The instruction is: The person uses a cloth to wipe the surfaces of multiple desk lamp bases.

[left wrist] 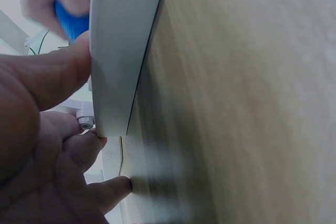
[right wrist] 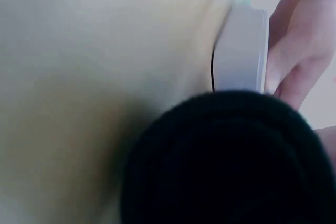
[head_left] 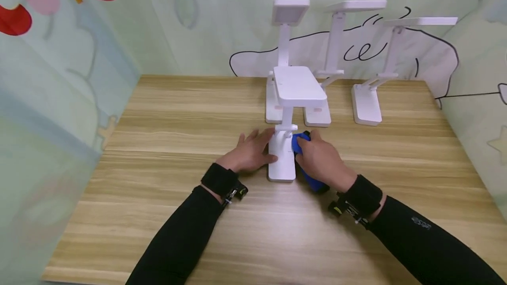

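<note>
A white folding stand with a flat top plate (head_left: 299, 85) stands upright on the table, between my hands. My left hand (head_left: 253, 151) touches the left side of its base (head_left: 282, 166). In the left wrist view, the thumb and fingertips rest against the base's side (left wrist: 121, 51), fingers extended. My right hand (head_left: 322, 162) grips a long blue tool with black ends (head_left: 314, 183) close along the base's right side. Its exact kind is hidden by the hand. A dark rounded end (right wrist: 226, 166) fills the lower part of the right wrist view.
Three similar white stands line the back of the wood-grain table (head_left: 178, 135): a left one (head_left: 291, 12), a middle one (head_left: 336, 43) and a right one (head_left: 366, 104). A printed curtain (head_left: 190, 25) hangs behind and at both sides.
</note>
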The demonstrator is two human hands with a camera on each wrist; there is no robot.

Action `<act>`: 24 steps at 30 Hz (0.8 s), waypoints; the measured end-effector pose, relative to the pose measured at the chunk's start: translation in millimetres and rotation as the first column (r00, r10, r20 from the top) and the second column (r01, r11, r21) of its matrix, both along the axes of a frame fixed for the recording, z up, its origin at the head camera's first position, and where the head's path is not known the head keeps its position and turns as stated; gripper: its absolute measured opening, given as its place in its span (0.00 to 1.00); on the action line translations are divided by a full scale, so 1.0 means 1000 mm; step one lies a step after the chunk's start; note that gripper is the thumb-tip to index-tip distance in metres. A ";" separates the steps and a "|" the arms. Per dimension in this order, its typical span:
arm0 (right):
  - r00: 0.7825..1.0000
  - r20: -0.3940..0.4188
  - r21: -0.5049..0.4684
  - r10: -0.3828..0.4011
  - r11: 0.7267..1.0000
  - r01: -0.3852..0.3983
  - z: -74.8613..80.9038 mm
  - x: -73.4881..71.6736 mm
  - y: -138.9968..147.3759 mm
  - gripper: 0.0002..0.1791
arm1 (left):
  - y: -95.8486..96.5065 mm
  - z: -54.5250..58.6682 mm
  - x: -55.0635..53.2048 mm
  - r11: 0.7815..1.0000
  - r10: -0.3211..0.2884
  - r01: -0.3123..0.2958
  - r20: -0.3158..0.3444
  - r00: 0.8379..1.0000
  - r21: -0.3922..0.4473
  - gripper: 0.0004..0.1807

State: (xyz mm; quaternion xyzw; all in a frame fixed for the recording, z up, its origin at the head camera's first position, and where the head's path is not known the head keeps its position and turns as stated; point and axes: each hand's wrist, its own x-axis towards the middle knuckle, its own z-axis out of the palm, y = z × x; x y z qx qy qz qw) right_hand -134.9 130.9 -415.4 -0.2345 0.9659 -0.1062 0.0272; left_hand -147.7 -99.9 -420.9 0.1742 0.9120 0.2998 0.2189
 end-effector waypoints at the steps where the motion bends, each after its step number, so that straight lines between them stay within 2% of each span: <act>1: 1.000 0.013 0.000 0.019 1.000 -0.019 0.002 0.007 0.002 0.18 | 0.000 -0.004 -0.002 1.000 0.000 0.000 -0.008 1.000 0.008 0.47; 4: 0.994 0.065 0.016 0.084 0.996 -0.085 0.009 0.026 0.008 0.19 | -0.001 -0.006 -0.001 1.000 0.001 -0.001 -0.011 1.000 0.020 0.47; 5: 0.991 0.081 0.023 0.109 0.993 -0.112 0.012 0.032 0.010 0.20 | -0.001 -0.010 -0.003 1.000 0.000 0.000 -0.015 1.000 0.020 0.47; 8: 0.972 0.144 0.036 0.186 0.981 -0.193 0.022 0.046 0.018 0.22 | -0.002 -0.012 -0.003 1.000 0.000 0.000 -0.006 1.000 0.017 0.47; 11: 0.947 0.226 0.020 0.228 0.971 -0.238 0.031 0.049 0.026 0.23 | -0.002 -0.017 -0.007 1.000 0.006 -0.006 0.009 1.000 0.024 0.48; 13: 0.935 0.280 -0.007 0.219 0.974 -0.226 0.037 0.048 0.032 0.23 | -0.002 -0.015 -0.006 0.999 0.009 -0.010 0.015 1.000 0.040 0.47; 17: 0.942 0.309 -0.094 0.132 0.990 -0.108 0.044 0.043 0.042 0.25 | -0.004 -0.007 0.000 0.997 0.009 -0.009 -0.003 1.000 0.080 0.49; 19: 0.945 0.321 -0.171 0.057 0.985 -0.001 0.043 0.041 0.044 0.27 | -0.006 -0.005 0.002 0.995 0.020 -0.017 -0.033 0.999 0.100 0.49; 21: 0.939 0.342 -0.260 -0.025 0.958 0.120 0.040 0.040 0.042 0.28 | -0.008 -0.001 0.005 0.992 0.063 -0.055 -0.060 0.996 0.115 0.46; 22: 0.929 0.365 -0.307 -0.063 0.934 0.184 0.038 0.041 0.040 0.29 | -0.009 0.002 0.008 0.989 0.091 -0.082 -0.073 0.993 0.126 0.43; 24: 0.898 0.426 -0.407 -0.113 0.862 0.302 0.035 0.042 0.034 0.28 | -0.009 0.011 0.015 0.980 0.147 -0.133 -0.090 0.985 0.148 0.34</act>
